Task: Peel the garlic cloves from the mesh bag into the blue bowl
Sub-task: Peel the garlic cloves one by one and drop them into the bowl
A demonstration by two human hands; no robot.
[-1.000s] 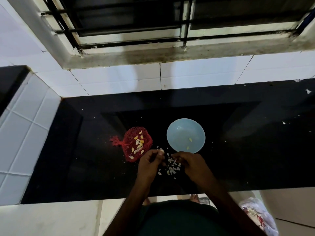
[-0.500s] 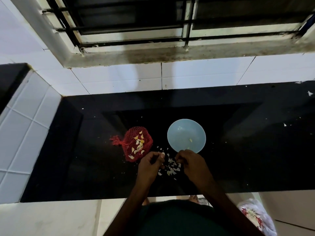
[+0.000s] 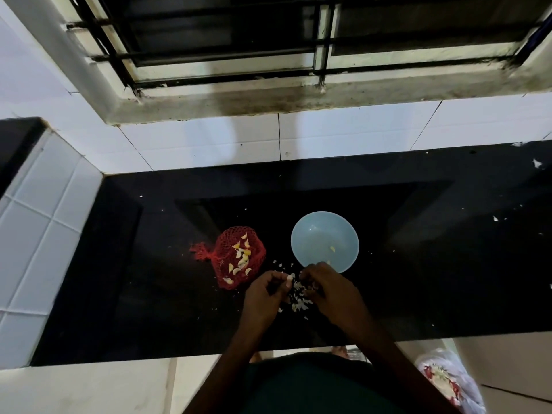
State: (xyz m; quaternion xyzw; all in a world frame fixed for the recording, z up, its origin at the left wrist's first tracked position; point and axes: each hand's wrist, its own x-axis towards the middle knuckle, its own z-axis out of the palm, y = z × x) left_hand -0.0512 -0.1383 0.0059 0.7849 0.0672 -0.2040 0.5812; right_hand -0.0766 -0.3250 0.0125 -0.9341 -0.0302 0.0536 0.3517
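Blue round plastic bowl (image 3: 316, 234) is holding just two peeled cloves (image 3: 332, 249); the red mesh bag (image 3: 227, 243) beside it is carrying many more. Left hand (image 3: 263, 294) is pinching a pale garlic clove (image 3: 289, 278); the right hand (image 3: 331, 289) is curling against it, grip unclear.

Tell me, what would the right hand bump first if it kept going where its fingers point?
The right hand would probably meet the left hand first, just across the peel scraps; depth is unclear.

black countertop (image 3: 418, 279) | white tiled wall (image 3: 343, 135) along its far edge | barred window (image 3: 268, 40) above, stained sill (image 3: 298, 97) | plastic bag (image 3: 448, 380) below the near right corner | white flecks (image 3: 536, 163) at the far right corner
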